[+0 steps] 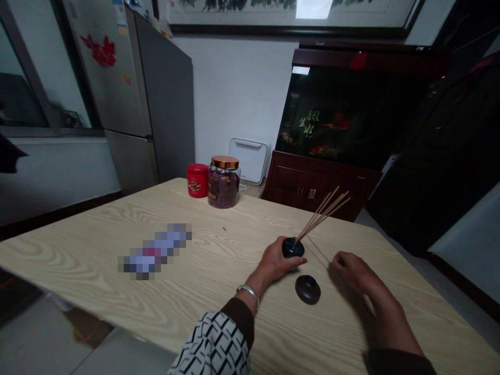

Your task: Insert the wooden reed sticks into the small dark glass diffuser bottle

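Observation:
My left hand [275, 259] wraps round a small black jar [292, 247], which stands on the table. Several thin tan reed sticks [323, 213] rise out of the jar and lean to the right, as in a reed diffuser. To the right, my right hand [351, 271] is closed in a pinch on the end of one thin stick [319, 249]. That stick slants up and left towards the sticks by the jar; whether its far end touches them I cannot tell. A round dark lid [308, 289] with a raised middle lies on the table between my hands.
On the wood-grain table [187, 317] a blurred-out flat object [156, 251] lies to the left. At the back stand a red canister [197, 180] and a glass jar [223, 182] with a copper-coloured lid. Beyond are a fridge [167, 104] and a fish tank [336, 114].

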The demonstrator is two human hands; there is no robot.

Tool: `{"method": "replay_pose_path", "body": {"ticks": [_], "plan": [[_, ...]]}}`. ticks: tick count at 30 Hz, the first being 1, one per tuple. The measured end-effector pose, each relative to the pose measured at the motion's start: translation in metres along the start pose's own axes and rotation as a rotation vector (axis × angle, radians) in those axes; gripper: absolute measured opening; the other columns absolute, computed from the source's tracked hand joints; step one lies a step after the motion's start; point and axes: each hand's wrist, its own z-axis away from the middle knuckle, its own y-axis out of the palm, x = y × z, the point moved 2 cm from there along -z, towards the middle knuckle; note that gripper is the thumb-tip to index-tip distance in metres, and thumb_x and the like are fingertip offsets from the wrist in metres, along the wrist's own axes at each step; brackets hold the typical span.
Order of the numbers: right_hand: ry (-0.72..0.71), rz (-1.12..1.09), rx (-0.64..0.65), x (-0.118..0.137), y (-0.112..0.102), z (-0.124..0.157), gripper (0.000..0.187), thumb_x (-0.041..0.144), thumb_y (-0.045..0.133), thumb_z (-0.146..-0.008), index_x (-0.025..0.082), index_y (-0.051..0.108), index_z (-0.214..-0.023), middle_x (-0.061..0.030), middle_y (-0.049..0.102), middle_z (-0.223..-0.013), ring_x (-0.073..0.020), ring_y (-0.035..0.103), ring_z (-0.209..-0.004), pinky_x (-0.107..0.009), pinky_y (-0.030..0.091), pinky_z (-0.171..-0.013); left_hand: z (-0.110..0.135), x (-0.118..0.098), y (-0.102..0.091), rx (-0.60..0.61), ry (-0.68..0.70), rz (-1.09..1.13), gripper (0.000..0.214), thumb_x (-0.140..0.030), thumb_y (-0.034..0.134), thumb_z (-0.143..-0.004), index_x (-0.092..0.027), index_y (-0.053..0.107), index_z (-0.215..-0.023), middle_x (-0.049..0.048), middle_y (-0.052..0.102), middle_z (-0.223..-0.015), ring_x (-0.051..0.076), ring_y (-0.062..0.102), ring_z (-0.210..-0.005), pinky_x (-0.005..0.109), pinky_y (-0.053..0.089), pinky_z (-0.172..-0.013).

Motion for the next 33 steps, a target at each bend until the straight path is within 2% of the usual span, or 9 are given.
{"method": "replay_pose_path", "body": {"ticks": [3,6,9,11,17,22,26,33], "plan": [[0.048,-0.407,-0.090,0.002,-0.010,-0.002,0.015,0.031,0.064,-0.073,0.017,0.066,-0.077,-0.0014,0.064,-0.065,-0.0131,0.053,-0.057,-0.024,0.039,-0.053,0.000,0.001,0.000,-0.004,0.013,0.007,0.065,-0.053,0.082,-0.064,-0.019,0.061,-0.115,0.0070,0.070,-0.101,0.023,0.064,-0.092,0.031,0.049,-0.079],[0.100,-0.914,-0.222,0.014,-0.020,0.001,0.037,0.033,0.077,-0.064,0.016,0.070,-0.096,-0.0028,0.066,-0.076,-0.0116,0.054,-0.058,-0.021,0.038,-0.046,0.000,0.001,0.000,-0.008,0.019,0.007,0.065,-0.054,0.081,-0.064,-0.020,0.061,-0.116,0.0068,0.069,-0.101,0.023,0.064,-0.092,0.031,0.049,-0.080],[0.105,-1.339,-0.332,0.032,-0.026,0.006,0.041,0.032,0.086,-0.056,0.018,0.072,-0.092,-0.0029,0.068,-0.086,-0.0097,0.058,-0.064,-0.015,0.039,-0.043,0.000,0.001,0.000,-0.005,0.014,0.013,0.064,-0.054,0.081,-0.064,-0.019,0.061,-0.114,0.0067,0.069,-0.101,0.023,0.064,-0.092,0.031,0.050,-0.080],[0.101,-1.481,-0.408,0.045,-0.028,0.008,0.037,0.029,0.088,-0.054,0.020,0.072,-0.087,-0.0013,0.068,-0.089,-0.0089,0.061,-0.070,-0.013,0.044,-0.048,0.000,0.001,0.000,-0.006,0.015,0.015,0.064,-0.054,0.082,-0.064,-0.019,0.061,-0.113,0.0065,0.070,-0.100,0.023,0.064,-0.091,0.031,0.049,-0.079],[-0.066,-1.453,-0.601,0.075,-0.028,0.014,0.029,0.030,0.086,-0.063,0.017,0.071,-0.084,-0.0024,0.068,-0.090,-0.0087,0.064,-0.072,-0.013,0.048,-0.051,0.000,0.001,0.000,-0.011,0.009,0.014,0.065,-0.054,0.082,-0.063,-0.020,0.061,-0.113,0.0062,0.069,-0.100,0.023,0.064,-0.091,0.031,0.050,-0.079],[-0.156,-1.315,-0.671,0.090,-0.028,0.018,0.024,0.031,0.083,-0.068,0.016,0.069,-0.082,-0.0036,0.068,-0.088,-0.0100,0.064,-0.069,-0.016,0.048,-0.050,0.000,0.002,-0.001,-0.012,0.006,0.019,0.066,-0.054,0.082,-0.063,-0.019,0.061,-0.114,0.0069,0.070,-0.100,0.023,0.064,-0.091,0.030,0.049,-0.079],[-0.213,-1.176,-0.671,0.096,-0.027,0.019,0.022,0.033,0.078,-0.075,0.017,0.069,-0.087,-0.0052,0.069,-0.090,-0.0135,0.066,-0.072,-0.021,0.049,-0.052,-0.001,0.003,0.000,-0.011,0.013,0.018,0.066,-0.053,0.082,-0.063,-0.019,0.060,-0.115,0.0065,0.070,-0.100,0.022,0.064,-0.091,0.030,0.049,-0.080],[-0.309,-0.956,-0.544,0.114,-0.020,0.014,0.022,0.036,0.071,-0.081,0.018,0.068,-0.093,-0.0058,0.069,-0.091,-0.0164,0.065,-0.073,-0.025,0.048,-0.054,-0.002,0.004,0.002,-0.015,0.015,0.021,0.066,-0.051,0.082,-0.063,-0.018,0.061,-0.116,0.0071,0.069,-0.100,0.022,0.063,-0.090,0.031,0.048,-0.080]]}}
